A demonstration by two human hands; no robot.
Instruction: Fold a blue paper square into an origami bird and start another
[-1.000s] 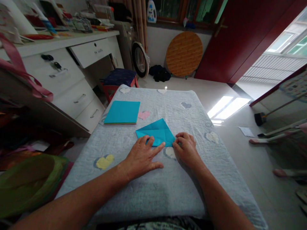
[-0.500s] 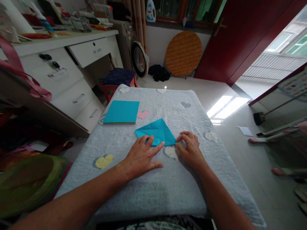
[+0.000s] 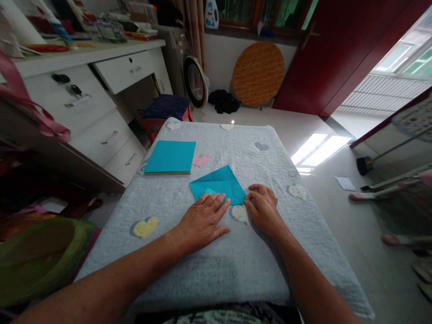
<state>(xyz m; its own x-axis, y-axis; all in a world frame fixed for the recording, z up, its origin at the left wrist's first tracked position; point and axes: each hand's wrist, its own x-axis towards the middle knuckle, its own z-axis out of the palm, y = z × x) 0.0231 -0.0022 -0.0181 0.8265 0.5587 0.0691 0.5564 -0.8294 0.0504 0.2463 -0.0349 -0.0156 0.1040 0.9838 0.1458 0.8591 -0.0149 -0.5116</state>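
A sheet of blue origami paper [image 3: 221, 183], folded and creased, lies on the cloth-covered table [image 3: 216, 274] in front of me. My left hand [image 3: 205, 220] rests flat on its near edge, thumb stretched out, covering part of that edge. A small lighter-blue flap peeks out by the fingertips. At the paper's right corner my right hand [image 3: 265, 207] is closed, thumb and forefinger pinching the tip. Farther back on the left lies a stack of square origami paper [image 3: 171, 156], blue on top.
Behind the table stands a stool [image 3: 165, 108] with a dark seat. White drawers [image 3: 101, 112] are on the left, beside a green bin-like container [image 3: 43, 256]. A round wooden board [image 3: 259, 74] leans on the far wall, near an open washing machine [image 3: 195, 83]. A broom [image 3: 364, 165] is at right.
My left hand's fingers have come together and lie flatter on the paper. My right hand has shifted slightly left onto the corner. A small flap now shows at the left fingertips.
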